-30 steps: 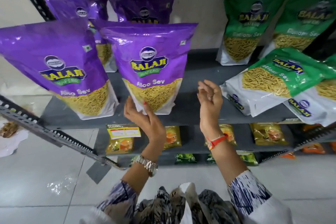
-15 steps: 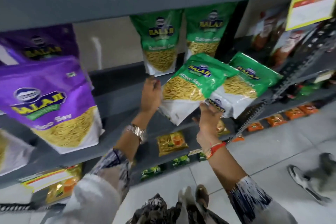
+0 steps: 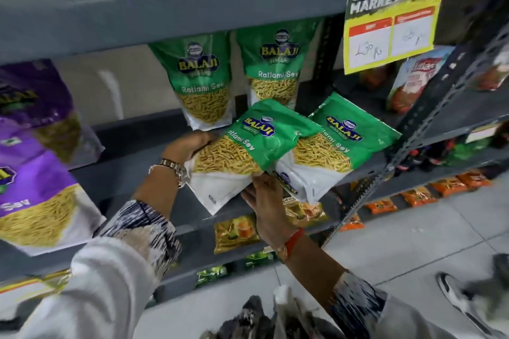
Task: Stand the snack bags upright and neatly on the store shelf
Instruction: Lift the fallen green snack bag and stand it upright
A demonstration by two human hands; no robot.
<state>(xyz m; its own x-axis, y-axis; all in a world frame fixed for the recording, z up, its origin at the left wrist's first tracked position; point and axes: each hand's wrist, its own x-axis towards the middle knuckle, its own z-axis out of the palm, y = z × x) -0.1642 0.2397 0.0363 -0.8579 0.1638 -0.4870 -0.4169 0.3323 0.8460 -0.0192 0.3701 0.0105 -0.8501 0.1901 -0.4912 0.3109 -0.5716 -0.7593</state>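
Two green Ratlami Sev bags lie tilted at the front of the grey shelf. My left hand grips the left edge of the nearer tilted green bag. My right hand holds that bag from below, at its white bottom corner. The second tilted green bag lies against it on the right. Behind them two green bags stand upright at the back. Purple Aloo Sev bags stand at the left.
A yellow Super Market price card hangs from the shelf above. A perforated grey upright slants down at the right. Small yellow and orange packets fill the lower shelves. A shoe shows on the tiled floor, bottom right.
The view swung right from the purple bags to the green ones. Both hands left the purple bag and took hold of the nearer tilted green bag, left on its edge, right under it.
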